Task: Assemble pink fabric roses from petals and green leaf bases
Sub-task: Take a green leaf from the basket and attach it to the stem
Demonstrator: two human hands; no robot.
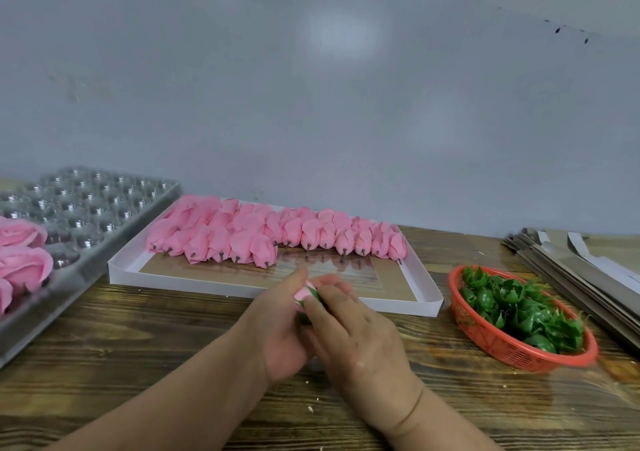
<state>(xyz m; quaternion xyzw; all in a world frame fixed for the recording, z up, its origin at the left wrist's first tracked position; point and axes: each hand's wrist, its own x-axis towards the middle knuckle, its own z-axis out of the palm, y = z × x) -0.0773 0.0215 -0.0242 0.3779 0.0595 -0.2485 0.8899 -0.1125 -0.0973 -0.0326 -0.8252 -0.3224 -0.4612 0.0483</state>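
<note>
Both hands, left hand and right hand, pinch a pink rose between them.

Both hands meet over the bench, left hand and right hand gripping a pink rose with its green leaf base, white tray just behind.

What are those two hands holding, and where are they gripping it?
A pink rose bud with a green leaf base. The left hand cradles it; the right hand pinches the green base.
</note>
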